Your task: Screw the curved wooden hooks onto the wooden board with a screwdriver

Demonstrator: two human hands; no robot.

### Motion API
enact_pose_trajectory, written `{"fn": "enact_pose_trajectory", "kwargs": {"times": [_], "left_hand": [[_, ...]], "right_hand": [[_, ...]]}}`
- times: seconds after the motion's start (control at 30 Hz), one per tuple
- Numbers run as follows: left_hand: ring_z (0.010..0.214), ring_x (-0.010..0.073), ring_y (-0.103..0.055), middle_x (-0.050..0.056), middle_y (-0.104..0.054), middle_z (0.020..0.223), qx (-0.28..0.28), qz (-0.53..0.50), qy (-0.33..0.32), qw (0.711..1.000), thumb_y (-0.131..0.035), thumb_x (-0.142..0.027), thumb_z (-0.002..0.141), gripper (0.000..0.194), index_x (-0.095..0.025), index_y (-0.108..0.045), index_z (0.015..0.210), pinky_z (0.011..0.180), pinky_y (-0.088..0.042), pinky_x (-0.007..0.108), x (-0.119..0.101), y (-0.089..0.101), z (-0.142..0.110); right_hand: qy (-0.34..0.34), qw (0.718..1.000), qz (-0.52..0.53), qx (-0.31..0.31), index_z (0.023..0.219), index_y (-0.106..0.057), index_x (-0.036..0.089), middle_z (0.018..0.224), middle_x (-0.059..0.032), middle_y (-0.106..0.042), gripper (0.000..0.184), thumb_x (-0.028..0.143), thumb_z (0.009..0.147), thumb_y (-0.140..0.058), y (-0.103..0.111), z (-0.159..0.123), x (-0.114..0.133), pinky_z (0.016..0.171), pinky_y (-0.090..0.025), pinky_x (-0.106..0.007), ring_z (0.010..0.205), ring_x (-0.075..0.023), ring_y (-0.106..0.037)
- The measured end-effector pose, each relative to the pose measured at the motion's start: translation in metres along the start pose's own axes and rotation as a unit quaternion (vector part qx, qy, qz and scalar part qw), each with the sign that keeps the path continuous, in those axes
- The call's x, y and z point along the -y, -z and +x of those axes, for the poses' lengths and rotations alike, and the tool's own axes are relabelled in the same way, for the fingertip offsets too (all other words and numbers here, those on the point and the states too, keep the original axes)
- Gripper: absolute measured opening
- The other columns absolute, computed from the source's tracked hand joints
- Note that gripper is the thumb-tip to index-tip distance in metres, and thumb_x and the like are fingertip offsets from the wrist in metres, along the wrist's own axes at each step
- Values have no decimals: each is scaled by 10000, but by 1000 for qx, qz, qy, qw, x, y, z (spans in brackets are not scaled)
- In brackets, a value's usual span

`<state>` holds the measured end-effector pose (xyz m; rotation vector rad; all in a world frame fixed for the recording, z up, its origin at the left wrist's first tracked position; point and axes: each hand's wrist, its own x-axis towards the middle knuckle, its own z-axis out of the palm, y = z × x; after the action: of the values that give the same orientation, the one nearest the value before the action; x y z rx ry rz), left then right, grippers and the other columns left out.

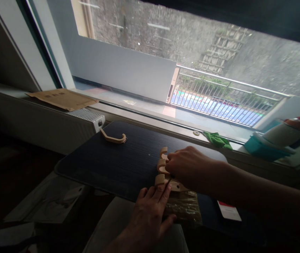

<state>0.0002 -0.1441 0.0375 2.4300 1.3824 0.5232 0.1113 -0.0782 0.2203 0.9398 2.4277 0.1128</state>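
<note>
Three pale wooden hooks lie side by side near the table's front right: a near hook [160,180], a middle hook [161,165] and a far hook [163,151]. My left hand [148,212] rests with outstretched fingers against the near hook, its thumb apart over a clear plastic-wrapped brownish package [185,207]. Closed above the hooks, my right hand [188,165] has its fingertips at the middle one. A thin dark stick-like thing [168,183] runs from below it toward my left fingers. What the right fingers grip is hidden.
Another wooden hook [115,140] lies at the back left of the dark table [108,165]. A white-and-red card or box [229,210] is at right. Along the window are a brown envelope [65,99], a radiator [86,116], a green cloth [216,140] and a teal container [267,147].
</note>
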Motion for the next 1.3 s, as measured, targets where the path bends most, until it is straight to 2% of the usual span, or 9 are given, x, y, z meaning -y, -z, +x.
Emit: {"fn": "enact_pose_trajectory", "kwargs": {"times": [0.17,0.37,0.47,0.6,0.83,1.03,1.17,1.23,1.3], "left_hand": [[1205,289,-441,76,-411,1418,7,14,-12,1000,-575,-375,835,626,-197,-342,1388,986,-322,481,0,-1,1],[1206,291,-439,84,-394,1428,18,27,-13,999,-584,-364,827,665,-186,-306,1405,987,-323,478,0,1,3],[1224,292,-420,82,-378,1437,12,33,-17,999,-583,-354,829,663,-185,-303,1407,991,-315,477,0,0,2],[1212,290,-435,80,-388,1432,10,33,-12,999,-588,-360,829,663,-199,-304,1406,986,-317,474,-1,1,1],[1202,284,-444,71,-395,1428,-2,34,-22,999,-597,-342,825,669,-218,-293,1408,969,-336,455,1,0,0],[1200,282,-444,69,-400,1425,-3,21,-15,1000,-601,-343,822,664,-214,-305,1403,979,-328,462,1,-1,0],[1191,283,-449,76,-401,1423,7,18,-9,1000,-596,-342,827,652,-209,-316,1401,984,-323,469,-1,2,1],[1184,286,-453,84,-408,1417,11,20,-9,1000,-601,-336,823,654,-198,-323,1398,981,-325,473,-2,3,1],[1173,286,-461,88,-421,1408,12,20,-6,1000,-608,-331,819,654,-190,-331,1395,975,-330,472,-3,4,1]], "right_hand": [[0,1000,7,1,819,-670,158,785,-76,-669,168,78,768,-533,-8,5,-3,486,-325,-255,684,-174,-612],[-35,999,2,-35,747,-668,152,633,-82,-646,172,204,806,-515,-22,8,-9,452,-300,-255,592,-182,-605],[-37,999,3,-29,797,-664,161,677,-71,-655,138,236,795,-549,-17,5,-11,469,-304,-256,611,-180,-605],[-11,1000,8,-14,828,-661,180,753,-43,-663,110,151,730,-618,-7,3,-11,486,-293,-260,645,-168,-595],[51,996,52,-57,808,-672,164,908,-68,-668,160,154,834,-515,-12,6,-14,540,-336,-261,665,-143,-569],[8,993,83,-89,784,-642,164,743,-47,-635,171,179,838,-480,-24,6,-15,530,-322,-265,630,-145,-556],[-57,993,69,-74,780,-635,150,686,-52,-621,210,253,844,-463,-22,3,-13,501,-295,-272,597,-158,-557],[-54,995,58,-61,797,-639,156,690,-46,-627,142,243,799,-527,-18,0,-13,494,-281,-266,603,-160,-562],[-19,997,47,-60,805,-650,180,719,-33,-635,90,177,738,-589,-15,-2,-14,489,-269,-255,615,-151,-564]]}}
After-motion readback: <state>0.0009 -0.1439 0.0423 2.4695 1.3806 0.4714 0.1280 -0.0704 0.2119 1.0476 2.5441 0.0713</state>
